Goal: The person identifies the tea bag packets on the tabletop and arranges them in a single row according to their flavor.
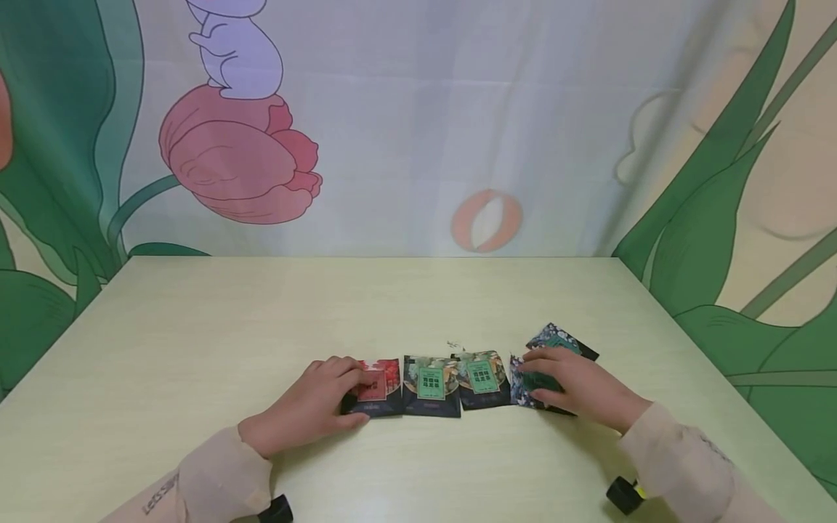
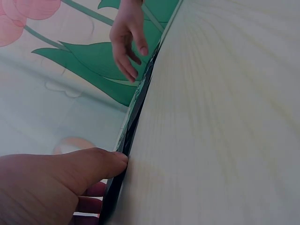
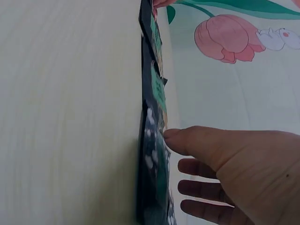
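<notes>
Flat dark packets lie in a row on the table. My left hand [image 1: 320, 399] rests over the left part of a red-and-black packet [image 1: 386, 403], fingertips on its top and thumb at its near edge. To its right lie two packets with green labels, one [image 1: 431, 385] beside the other [image 1: 485, 378]. My right hand [image 1: 575, 385] is over a dark blue flower-patterned packet [image 1: 519, 392], its fingers spread loosely and partly hiding it. Behind that hand a similar flower-patterned packet [image 1: 548, 334] lies tilted. In the right wrist view the thumb overlaps the flowered packet's edge [image 3: 152, 140].
The pale wooden table [image 1: 261, 312] reaches back to a printed curtain [image 1: 392, 145] with a flower and leaves. A black wrist device [image 1: 277, 510] shows at the left sleeve, another [image 1: 625, 495] near the right sleeve.
</notes>
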The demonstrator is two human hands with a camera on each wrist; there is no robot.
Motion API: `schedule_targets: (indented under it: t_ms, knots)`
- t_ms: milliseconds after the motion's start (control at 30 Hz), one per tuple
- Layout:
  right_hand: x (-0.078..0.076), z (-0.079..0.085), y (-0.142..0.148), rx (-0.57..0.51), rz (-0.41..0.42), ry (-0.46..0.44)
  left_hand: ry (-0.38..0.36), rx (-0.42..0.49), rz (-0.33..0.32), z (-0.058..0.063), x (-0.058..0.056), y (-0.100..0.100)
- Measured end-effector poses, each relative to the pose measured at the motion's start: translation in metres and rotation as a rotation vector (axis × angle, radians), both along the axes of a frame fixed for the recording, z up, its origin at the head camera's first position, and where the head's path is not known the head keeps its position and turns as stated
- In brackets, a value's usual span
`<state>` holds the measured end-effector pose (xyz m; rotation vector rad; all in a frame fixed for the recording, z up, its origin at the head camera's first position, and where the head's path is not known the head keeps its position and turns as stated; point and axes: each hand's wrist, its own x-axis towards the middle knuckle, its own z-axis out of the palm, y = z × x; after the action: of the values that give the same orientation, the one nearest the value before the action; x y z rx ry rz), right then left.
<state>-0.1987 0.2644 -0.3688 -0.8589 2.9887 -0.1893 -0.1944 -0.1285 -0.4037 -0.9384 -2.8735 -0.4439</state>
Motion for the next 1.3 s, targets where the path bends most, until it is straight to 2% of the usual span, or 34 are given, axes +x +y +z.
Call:
schedule_targets:
  t_ms: [200,367,733,1300]
  knots:
    - [0.000,-0.003,0.009,-0.008,0.003,-0.058,0.004,0.002,-0.005,0.000,0.000,-0.001]
    - [0.002,-0.007,0.015,-0.024,-0.017,-0.072,0.003,0.008,-0.008,0.000,0.000,-0.001]
    - [0.005,-0.013,0.021,-0.031,-0.060,-0.035,0.019,0.010,-0.013,0.001,0.001,-0.001]
    - [0.000,-0.018,0.017,-0.042,-0.134,0.033,-0.025,0.011,0.006,0.003,0.002,0.001]
